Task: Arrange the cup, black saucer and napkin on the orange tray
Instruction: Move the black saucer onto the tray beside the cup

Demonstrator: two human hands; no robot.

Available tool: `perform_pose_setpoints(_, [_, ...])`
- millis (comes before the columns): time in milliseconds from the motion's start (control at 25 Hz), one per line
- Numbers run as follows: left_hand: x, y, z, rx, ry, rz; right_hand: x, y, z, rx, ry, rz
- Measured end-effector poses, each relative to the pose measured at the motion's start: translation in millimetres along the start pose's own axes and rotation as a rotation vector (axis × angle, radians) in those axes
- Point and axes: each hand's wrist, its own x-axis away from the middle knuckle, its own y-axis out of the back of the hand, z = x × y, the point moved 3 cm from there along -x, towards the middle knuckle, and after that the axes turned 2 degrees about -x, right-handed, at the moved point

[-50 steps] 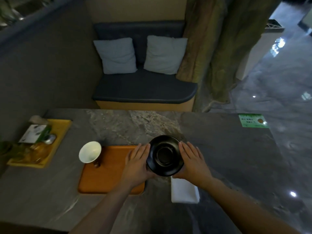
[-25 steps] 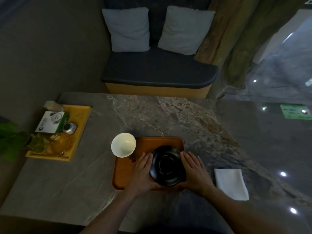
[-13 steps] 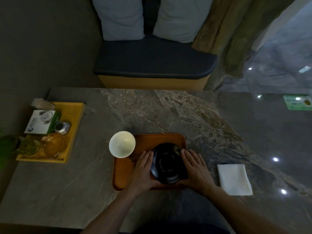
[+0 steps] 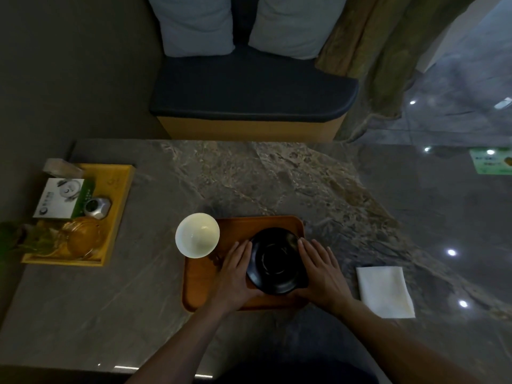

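Note:
The black saucer (image 4: 275,261) is over the right half of the orange tray (image 4: 203,284), held from both sides. My left hand (image 4: 235,273) grips its left rim and my right hand (image 4: 321,275) its right rim, fingers stretched forward. A white cup (image 4: 197,235) stands at the tray's far left corner, overlapping its edge. The folded white napkin (image 4: 385,291) lies on the stone table to the right of the tray, apart from it.
A yellow tray (image 4: 116,206) at the table's left holds a white-green box (image 4: 62,198), a small metal pot and a glass vessel. A dark bench with two pillows (image 4: 249,87) stands beyond the table. A green card (image 4: 491,161) lies far right.
The saucer, held by both hands, has come from right of the tray onto the tray's right half. Over the last half second it has barely moved.

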Motion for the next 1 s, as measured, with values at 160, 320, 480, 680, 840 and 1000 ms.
perform_pose_setpoints(160, [-0.1,-1.9,3.2,-0.012,0.01,0.013,-1.8,-2.5,-0.3,0.003,0.001,-0.004])
perform_pose_setpoints(320, [0.5,-5.3,5.3,-0.014,0.013,0.008,-1.1,-2.9,-0.4,-0.003,0.005,-0.011])
perform_pose_setpoints(480, [0.7,-7.6,6.8,-0.022,0.014,0.01,0.9,-3.4,-1.3,0.002,-0.006,0.007])
perform_pose_setpoints(680, [4.7,-7.9,6.3,-0.023,0.038,0.021,1.5,-6.3,-1.1,-0.019,-0.043,0.038])
perform_pose_setpoints(840, [15.0,-5.2,1.6,-0.023,0.078,0.024,7.0,-3.6,-2.0,-0.058,-0.062,0.033])
perform_pose_setpoints(1000, [31.1,-8.6,-1.2,0.016,0.159,0.011,21.4,2.0,-7.5,-0.046,-0.097,-0.002])
